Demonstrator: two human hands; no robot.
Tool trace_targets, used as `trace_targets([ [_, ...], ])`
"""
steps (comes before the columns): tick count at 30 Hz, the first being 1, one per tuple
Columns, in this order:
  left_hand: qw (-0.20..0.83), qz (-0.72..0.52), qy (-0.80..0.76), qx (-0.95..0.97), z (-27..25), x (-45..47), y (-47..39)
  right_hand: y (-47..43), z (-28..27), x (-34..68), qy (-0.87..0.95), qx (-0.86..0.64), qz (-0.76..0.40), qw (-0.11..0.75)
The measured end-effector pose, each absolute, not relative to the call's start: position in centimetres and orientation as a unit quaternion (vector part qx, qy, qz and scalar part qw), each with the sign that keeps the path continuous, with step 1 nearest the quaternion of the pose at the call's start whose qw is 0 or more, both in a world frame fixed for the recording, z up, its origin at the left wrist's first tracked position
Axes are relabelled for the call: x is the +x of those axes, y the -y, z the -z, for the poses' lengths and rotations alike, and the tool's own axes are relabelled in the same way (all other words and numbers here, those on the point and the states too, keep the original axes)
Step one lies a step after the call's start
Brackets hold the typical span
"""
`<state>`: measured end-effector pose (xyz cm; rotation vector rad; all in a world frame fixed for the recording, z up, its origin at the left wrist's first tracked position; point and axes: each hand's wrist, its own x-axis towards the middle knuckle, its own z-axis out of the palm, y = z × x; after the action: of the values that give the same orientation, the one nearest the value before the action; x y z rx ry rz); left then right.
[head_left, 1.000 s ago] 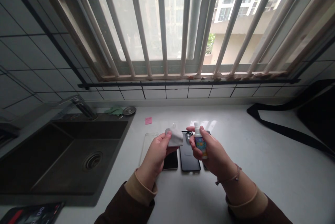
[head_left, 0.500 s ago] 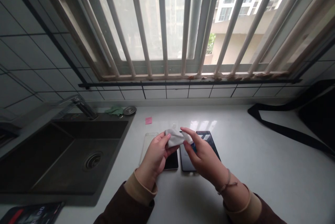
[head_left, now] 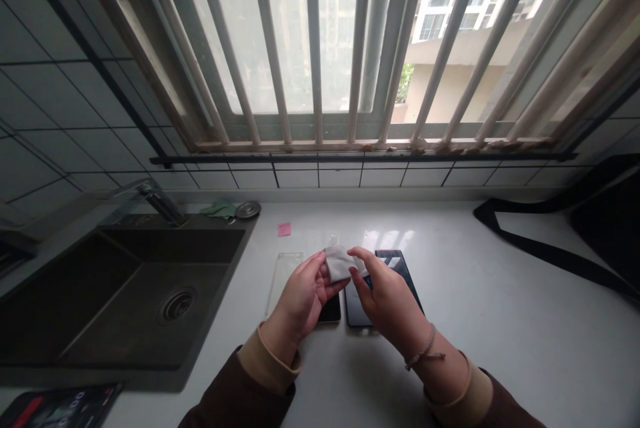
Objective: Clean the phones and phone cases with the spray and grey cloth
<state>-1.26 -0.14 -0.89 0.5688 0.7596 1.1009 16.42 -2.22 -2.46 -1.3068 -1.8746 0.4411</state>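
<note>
A folded white tissue or wipe is held up between my two hands. My left hand supports it from the left, thumb along its edge and fingers beneath. With thumb and forefinger, my right hand pinches its right end. Below lie a dark phone, mostly covered by my left hand, and a dark tablet, partly behind my right hand. A clear phone case rests left of the phone.
A dark sink with a faucet is at the left. Behind the hands, a pink sticky note lies on the white counter. A black strap lies at the right; a black package sits front left.
The white tissue has been turned flatter and shifted slightly right. My left fingers have opened out under it, and my right hand has moved slightly with its pinch kept.
</note>
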Motion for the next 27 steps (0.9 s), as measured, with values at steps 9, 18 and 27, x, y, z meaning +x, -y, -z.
trace_targets([
  [9,0.787,-0.469,-0.32,0.24,0.0,-1.6,-0.1,2.1,2.4,16.9,0.761,-0.495,-0.138,0.396],
  [18,0.784,-0.478,-0.325,0.227,-0.1,-1.8,-0.2,2.1,2.2,17.1,0.758,-0.466,-0.178,0.42],
  [27,0.764,-0.506,-0.338,0.214,-0.2,-2.0,-0.4,2.6,1.8,17.3,0.781,-0.418,-0.224,0.407],
])
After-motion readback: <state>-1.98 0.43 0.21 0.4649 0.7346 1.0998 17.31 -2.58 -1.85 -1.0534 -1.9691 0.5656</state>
